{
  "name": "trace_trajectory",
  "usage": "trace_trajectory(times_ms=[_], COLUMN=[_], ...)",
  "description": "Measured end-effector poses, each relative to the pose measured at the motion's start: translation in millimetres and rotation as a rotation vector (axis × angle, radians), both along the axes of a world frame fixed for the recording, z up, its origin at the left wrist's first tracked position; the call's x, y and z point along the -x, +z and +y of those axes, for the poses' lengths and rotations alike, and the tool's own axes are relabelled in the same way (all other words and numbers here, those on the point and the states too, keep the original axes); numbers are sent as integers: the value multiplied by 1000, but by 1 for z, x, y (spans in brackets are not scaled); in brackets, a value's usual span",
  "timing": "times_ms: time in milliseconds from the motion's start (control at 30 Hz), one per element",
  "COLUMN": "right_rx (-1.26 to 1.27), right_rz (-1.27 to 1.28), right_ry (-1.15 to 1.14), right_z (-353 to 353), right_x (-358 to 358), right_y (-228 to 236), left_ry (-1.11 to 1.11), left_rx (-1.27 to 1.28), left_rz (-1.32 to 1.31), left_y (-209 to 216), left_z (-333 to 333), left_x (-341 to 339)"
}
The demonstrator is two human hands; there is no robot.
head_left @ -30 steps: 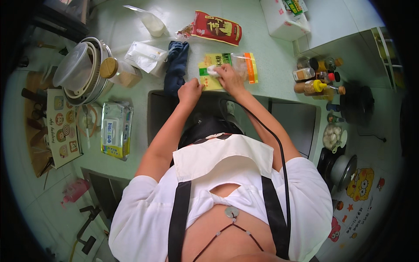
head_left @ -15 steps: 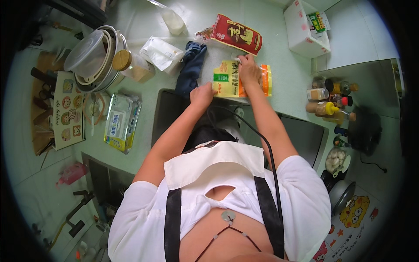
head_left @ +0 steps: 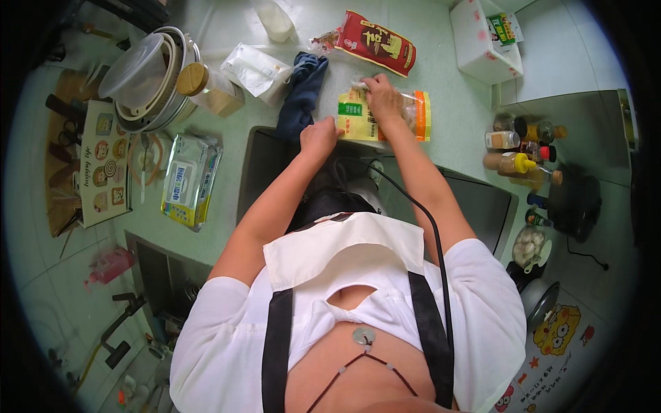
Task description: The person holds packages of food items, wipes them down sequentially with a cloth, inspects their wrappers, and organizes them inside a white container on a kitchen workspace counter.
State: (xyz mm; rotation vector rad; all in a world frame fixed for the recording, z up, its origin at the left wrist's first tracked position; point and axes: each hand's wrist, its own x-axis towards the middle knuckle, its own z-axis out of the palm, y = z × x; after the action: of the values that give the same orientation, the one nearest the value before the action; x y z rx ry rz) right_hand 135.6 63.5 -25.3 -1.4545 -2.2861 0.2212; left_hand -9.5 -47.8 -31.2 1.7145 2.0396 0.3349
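Note:
A yellow and orange food bag (head_left: 357,129) lies flat at the counter's near edge, with a green label patch and a see-through window at its right. My left hand (head_left: 319,136) is closed on the bag's lower left edge, fingers pinched together. Over the bag's middle reaches my right hand (head_left: 384,102); its fingertips pinch a small whitish piece (head_left: 359,85) at the far edge, whose kind I cannot make out. A dark blue cloth (head_left: 303,93) lies just left of the bag. Beyond it rests a red package (head_left: 377,43) with gold print.
Left of the cloth are a white packet (head_left: 256,72), a jar (head_left: 219,96) with a tan lid, stacked bowls and strainers (head_left: 153,82), and a wipes pack (head_left: 191,180). Seasoning bottles (head_left: 516,163) stand at right, below a white box (head_left: 482,51). A black cable (head_left: 413,199) crosses my right arm.
My right hand has slid left along the bag's far edge, with the whitish piece in its fingertips. My left hand stays at the bag's left edge.

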Motion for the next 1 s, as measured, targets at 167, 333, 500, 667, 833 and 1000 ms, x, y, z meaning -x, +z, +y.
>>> trace_trajectory(times_ms=[167, 333, 500, 667, 833, 1000], right_rx=[19, 18, -40, -26, -38, 38], right_rz=[45, -32, -119, -61, 52, 70], right_ry=[256, 291, 65, -27, 94, 176], right_z=[-44, -57, -53, -52, -57, -69], right_x=[1, -41, -52, -20, -7, -8], right_y=[-3, 3, 16, 15, 4, 9], left_ry=[5, -29, -125, -212, -224, -199], left_rx=[-11, -47, -181, -266, -171, -181], left_rz=[3, 8, 47, 153, 160, 122], left_y=[1, -3, -8, 12, -1, -6], left_z=[-2, -3, -6, -1, 15, 20], left_x=[-1, 0, 0, 5, 21, 23])
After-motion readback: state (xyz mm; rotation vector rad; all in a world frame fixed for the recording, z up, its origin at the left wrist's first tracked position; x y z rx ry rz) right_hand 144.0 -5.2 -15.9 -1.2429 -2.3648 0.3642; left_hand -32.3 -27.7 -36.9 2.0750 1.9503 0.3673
